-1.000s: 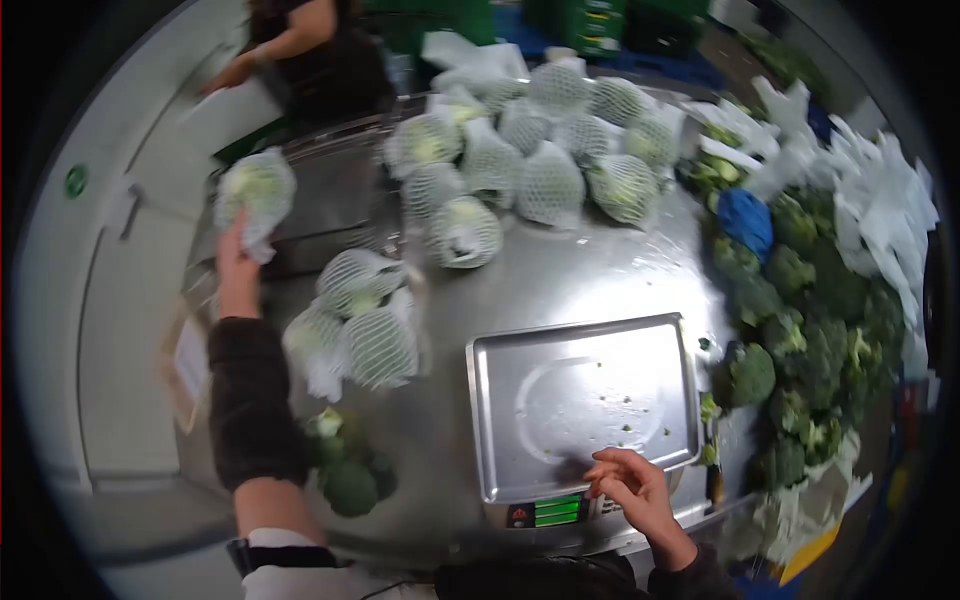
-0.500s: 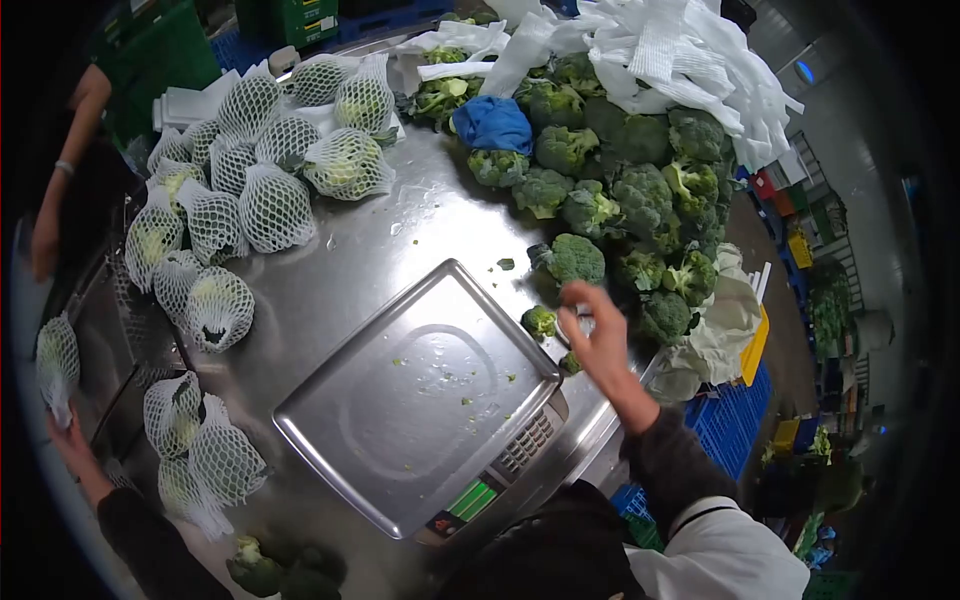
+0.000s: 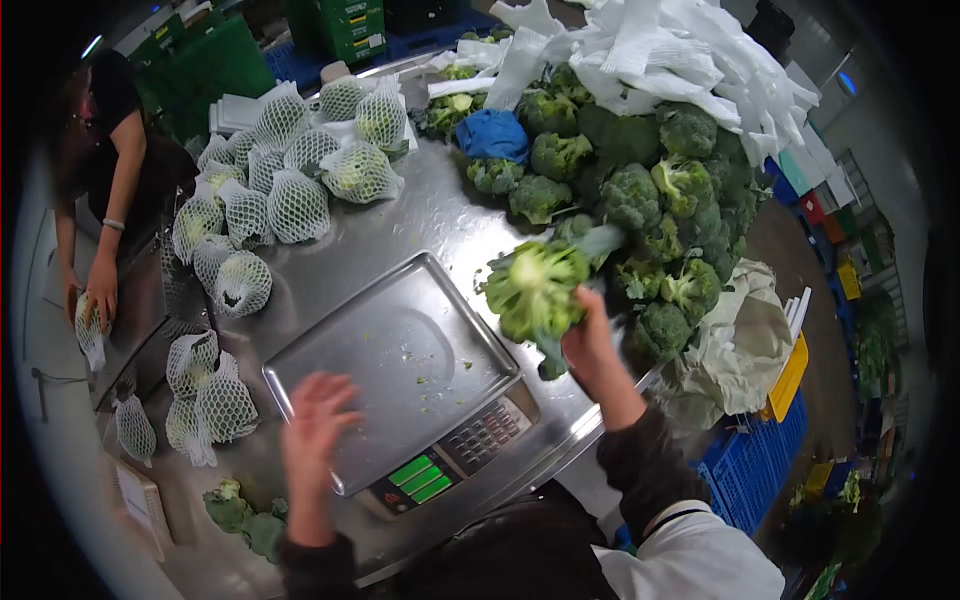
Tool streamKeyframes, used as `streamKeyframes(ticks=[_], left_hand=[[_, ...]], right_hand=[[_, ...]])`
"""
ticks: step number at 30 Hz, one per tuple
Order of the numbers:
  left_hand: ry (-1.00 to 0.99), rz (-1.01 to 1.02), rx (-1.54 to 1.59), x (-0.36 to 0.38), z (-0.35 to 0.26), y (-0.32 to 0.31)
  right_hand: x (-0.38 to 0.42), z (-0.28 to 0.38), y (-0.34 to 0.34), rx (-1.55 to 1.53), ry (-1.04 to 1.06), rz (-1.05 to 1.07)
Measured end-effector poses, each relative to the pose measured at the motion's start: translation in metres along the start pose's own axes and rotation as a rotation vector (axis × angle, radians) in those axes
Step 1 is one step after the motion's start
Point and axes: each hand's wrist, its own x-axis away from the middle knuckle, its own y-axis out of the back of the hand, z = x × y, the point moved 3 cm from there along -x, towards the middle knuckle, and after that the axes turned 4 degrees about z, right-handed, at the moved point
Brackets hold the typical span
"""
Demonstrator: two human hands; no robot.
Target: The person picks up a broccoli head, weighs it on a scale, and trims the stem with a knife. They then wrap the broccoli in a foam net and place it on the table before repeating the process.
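Observation:
My right hand [image 3: 597, 352] grips a broccoli head [image 3: 535, 285], its pale cut underside turned toward me, beside the scale's far right corner. My left hand [image 3: 318, 425], blurred, hovers over the left edge of the weighing scale [image 3: 385, 345] with fingers stretched and nothing in them. Only small green scraps lie on the scale's steel plate; its green display [image 3: 420, 478] is lit. Loose broccoli [image 3: 245, 515] sits at the left hand's lower left. Nearby lie several broccoli heads in white net sleeves [image 3: 225, 397]. A big broccoli pile [image 3: 630, 195] rises beyond my right hand.
White net sleeves [image 3: 660, 55] and a blue cloth [image 3: 494, 135] lie on the pile. More netted broccoli [image 3: 298, 205] stands at the back left. At far left another person's hands [image 3: 102, 285] hold a netted head. A blue crate [image 3: 755, 465] is at right.
My left hand has come from a netted head at the far left to the scale. My right hand has picked up a broccoli head. The view has shifted, showing more of the other person.

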Motion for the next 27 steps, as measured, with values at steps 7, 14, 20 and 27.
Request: streamKeyframes(ticks=[7,14,20,27], left_hand=[[0.086,-0.138,0.785,0.003,0.078,-0.069],[-0.322,-0.602,-0.936,0.018,0.026,-0.031],[-0.235,-0.505,-1.415,0.011,0.017,-0.072],[-0.051,-0.447,-1.42,0.027,0.005,-0.086]], right_hand=[[0.041,-0.013,-0.069,1.129,0.385,0.399],[-0.008,0.152,0.006,1.428,1.005,-0.201],[-0.083,0.233,0.007,1.868,1.201,-0.254],[-0.163,0.266,0.007,2.396,0.902,-0.303]])
